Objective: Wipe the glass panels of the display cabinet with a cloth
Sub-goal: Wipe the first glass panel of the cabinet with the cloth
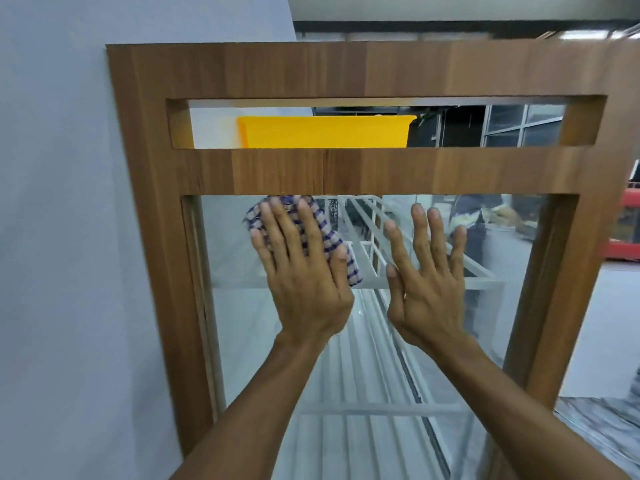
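You face a tall wooden display cabinet (346,171) with a brown grain frame, standing just beside a pale grey wall (62,202) at 9 o'clock. Its large clear glass panel (242,323) carries your left hand (304,282), flat on a blue-and-white checked cloth (332,237) at 12 o'clock, touching the glass. Your right hand (429,289) lies spread at 1 o'clock, fingers splayed.
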The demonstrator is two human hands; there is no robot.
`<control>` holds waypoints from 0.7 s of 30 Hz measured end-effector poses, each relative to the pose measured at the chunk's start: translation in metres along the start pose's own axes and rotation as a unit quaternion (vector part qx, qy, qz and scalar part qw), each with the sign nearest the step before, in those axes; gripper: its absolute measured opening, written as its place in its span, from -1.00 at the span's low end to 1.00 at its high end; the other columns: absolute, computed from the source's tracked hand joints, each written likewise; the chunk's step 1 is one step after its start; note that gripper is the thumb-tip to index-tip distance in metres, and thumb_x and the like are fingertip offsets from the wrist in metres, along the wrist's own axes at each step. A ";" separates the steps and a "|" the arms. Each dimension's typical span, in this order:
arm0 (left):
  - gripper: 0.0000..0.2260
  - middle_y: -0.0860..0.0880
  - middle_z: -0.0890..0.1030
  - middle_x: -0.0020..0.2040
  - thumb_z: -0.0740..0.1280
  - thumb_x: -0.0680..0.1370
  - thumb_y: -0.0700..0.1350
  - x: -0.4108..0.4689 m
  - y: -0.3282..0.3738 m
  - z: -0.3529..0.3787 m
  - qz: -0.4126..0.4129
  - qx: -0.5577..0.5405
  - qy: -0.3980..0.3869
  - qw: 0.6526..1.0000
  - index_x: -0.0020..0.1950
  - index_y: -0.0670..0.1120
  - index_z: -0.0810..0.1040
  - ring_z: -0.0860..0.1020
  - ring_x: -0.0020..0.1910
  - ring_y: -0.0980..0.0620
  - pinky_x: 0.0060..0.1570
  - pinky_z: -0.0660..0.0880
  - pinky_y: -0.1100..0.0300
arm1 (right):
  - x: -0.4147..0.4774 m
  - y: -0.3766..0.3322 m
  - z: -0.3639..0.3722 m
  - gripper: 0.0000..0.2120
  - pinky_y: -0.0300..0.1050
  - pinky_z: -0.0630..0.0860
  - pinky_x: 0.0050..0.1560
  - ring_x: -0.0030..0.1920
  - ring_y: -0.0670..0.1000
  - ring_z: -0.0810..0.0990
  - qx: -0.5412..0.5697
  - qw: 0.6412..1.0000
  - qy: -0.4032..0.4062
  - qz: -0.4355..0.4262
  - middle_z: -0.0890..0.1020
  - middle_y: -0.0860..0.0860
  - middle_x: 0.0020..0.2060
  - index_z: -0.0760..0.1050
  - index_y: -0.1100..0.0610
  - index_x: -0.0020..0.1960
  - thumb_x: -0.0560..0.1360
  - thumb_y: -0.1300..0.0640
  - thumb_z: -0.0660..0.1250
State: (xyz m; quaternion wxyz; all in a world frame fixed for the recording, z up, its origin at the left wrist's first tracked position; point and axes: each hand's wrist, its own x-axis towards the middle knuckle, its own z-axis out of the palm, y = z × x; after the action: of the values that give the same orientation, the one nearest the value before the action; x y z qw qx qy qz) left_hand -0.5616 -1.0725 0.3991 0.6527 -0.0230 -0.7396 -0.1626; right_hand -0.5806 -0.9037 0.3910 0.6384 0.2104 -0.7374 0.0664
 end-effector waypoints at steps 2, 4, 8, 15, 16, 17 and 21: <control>-0.46 -0.29 0.09 0.65 0.01 0.73 0.04 -0.008 0.022 0.009 0.102 -0.026 -0.031 0.994 0.65 -0.19 0.10 -0.01 0.67 -0.23 0.63 -0.13 -0.18 | -0.001 0.006 -0.001 -0.49 0.32 -0.11 0.60 0.64 0.21 0.02 -0.003 1.000 0.003 0.007 0.12 0.23 0.61 0.19 0.16 0.61 0.67 0.11 0.06; -0.50 -0.25 0.16 0.65 0.07 0.72 -0.01 -0.013 0.019 0.015 0.180 -0.028 -0.036 0.983 0.65 -0.14 0.16 0.04 0.67 -0.18 0.63 -0.09 -0.15 | 0.001 0.018 -0.005 -0.49 0.31 -0.12 0.60 0.64 0.18 -0.02 -0.020 0.999 0.011 0.028 0.07 0.21 0.62 0.18 0.16 0.62 0.69 0.06 0.01; -0.54 -0.31 0.18 0.62 0.04 0.75 -0.02 -0.007 0.020 0.021 0.018 -0.008 0.059 0.998 0.62 -0.17 0.25 0.11 0.63 -0.29 0.62 -0.03 -0.22 | 0.000 0.041 -0.011 -0.46 0.30 -0.14 0.61 0.65 0.16 -0.06 -0.036 0.999 -0.006 0.017 0.04 0.19 0.63 0.10 0.15 0.64 0.69 0.01 -0.01; -0.48 -0.21 0.06 0.66 0.05 0.73 0.00 -0.021 0.074 0.041 0.110 -0.026 -0.003 0.994 0.66 -0.16 0.08 -0.09 0.68 -0.12 0.63 -0.11 -0.16 | -0.005 0.067 -0.021 -0.48 0.20 -0.17 0.62 0.65 0.13 -0.06 -0.009 1.000 0.002 -0.002 0.08 0.19 0.62 0.17 0.14 0.62 0.70 0.01 0.04; -0.47 -0.21 0.07 0.65 0.07 0.72 -0.01 -0.021 0.067 0.040 0.080 -0.020 0.016 0.996 0.65 -0.19 0.08 -0.07 0.68 -0.13 0.63 -0.09 -0.17 | -0.007 0.074 -0.025 -0.46 0.19 -0.18 0.63 0.65 0.13 -0.07 -0.009 1.000 -0.002 0.003 0.06 0.19 0.63 0.16 0.14 0.62 0.68 0.01 0.11; -0.47 -0.22 0.08 0.65 0.08 0.72 -0.03 -0.020 0.065 0.040 0.034 -0.018 0.037 0.999 0.65 -0.22 0.09 -0.05 0.67 -0.15 0.63 -0.08 -0.19 | -0.009 0.082 -0.029 -0.43 0.18 -0.18 0.63 0.65 0.14 -0.08 -0.007 1.000 -0.001 0.012 0.05 0.19 0.63 0.17 0.15 0.62 0.67 0.01 0.17; -0.45 -0.23 0.03 0.66 0.01 0.73 0.01 -0.017 0.113 0.049 -0.011 -0.031 0.036 0.999 0.65 -0.24 0.02 -0.03 0.67 -0.21 0.62 -0.10 -0.23 | -0.015 0.101 -0.044 -0.42 0.23 -0.09 0.62 0.64 0.15 -0.12 -0.005 1.000 0.028 0.013 0.08 0.26 0.60 0.22 0.23 0.59 0.64 0.06 0.24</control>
State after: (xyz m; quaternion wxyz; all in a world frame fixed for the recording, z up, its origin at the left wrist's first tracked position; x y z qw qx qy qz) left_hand -0.5777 -0.9493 0.4016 0.6762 -0.0289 -0.7103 -0.1936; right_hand -0.5790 -0.7931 0.4013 0.6589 0.1958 -0.7221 0.0771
